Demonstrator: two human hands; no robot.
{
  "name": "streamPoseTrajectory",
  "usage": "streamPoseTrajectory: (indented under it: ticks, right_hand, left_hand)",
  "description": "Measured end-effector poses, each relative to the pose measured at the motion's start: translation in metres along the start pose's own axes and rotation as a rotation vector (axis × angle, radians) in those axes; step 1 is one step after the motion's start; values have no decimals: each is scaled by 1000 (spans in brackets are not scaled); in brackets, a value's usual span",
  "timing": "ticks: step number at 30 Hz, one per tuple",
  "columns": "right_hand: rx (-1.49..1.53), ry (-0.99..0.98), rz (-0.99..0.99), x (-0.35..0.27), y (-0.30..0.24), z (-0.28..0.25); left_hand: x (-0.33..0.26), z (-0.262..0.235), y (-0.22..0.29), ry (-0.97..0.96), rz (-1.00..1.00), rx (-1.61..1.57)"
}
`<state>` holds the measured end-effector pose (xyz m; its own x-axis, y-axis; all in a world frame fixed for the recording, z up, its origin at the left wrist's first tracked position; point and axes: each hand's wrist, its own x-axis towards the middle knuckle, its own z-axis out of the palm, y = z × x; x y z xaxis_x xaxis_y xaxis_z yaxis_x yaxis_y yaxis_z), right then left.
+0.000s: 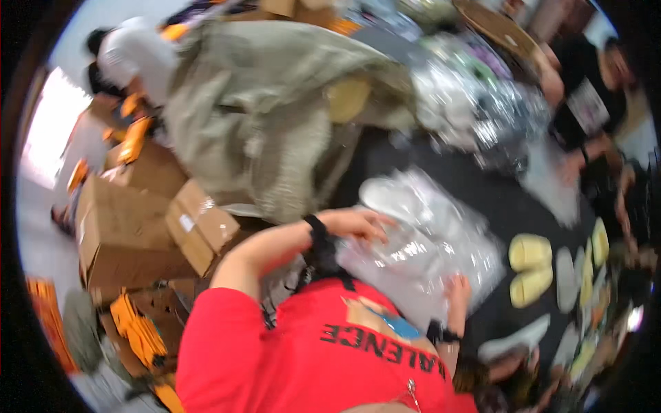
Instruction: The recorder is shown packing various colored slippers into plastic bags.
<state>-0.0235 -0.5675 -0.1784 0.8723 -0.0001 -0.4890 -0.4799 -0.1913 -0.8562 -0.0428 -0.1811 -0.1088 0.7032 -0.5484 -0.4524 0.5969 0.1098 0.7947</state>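
A clear plastic bag (441, 234) with white slipper-like shapes inside lies on the dark tabletop (385, 155) in front of me. Over the bag's left side my left hand (359, 224) reaches with its fingers apart, touching or just above the film. At the near right edge my right hand (458, 290) has its fingers bent onto the plastic and pinches it. Blur softens the fingertips. Both wrists wear black bands.
Pale yellow slippers (530, 272) and grey slippers (566, 279) line the table's right side. A large grey-green sack (255, 103) stands at the far left. Plastic-wrapped bundles (475, 103) fill the back. Cardboard boxes (131, 220) crowd my left. Other people are around the table.
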Motion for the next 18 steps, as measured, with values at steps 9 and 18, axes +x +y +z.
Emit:
streamPoseTrajectory:
  ticks: [9, 18]
  right_hand:
    - [18, 73, 33, -9, 5, -3]
    - [63, 120, -6, -21, -10, 21]
  left_hand:
    - [68, -12, -6, 369, 499, 1349]
    - [132, 0, -61, 417, 691, 1451]
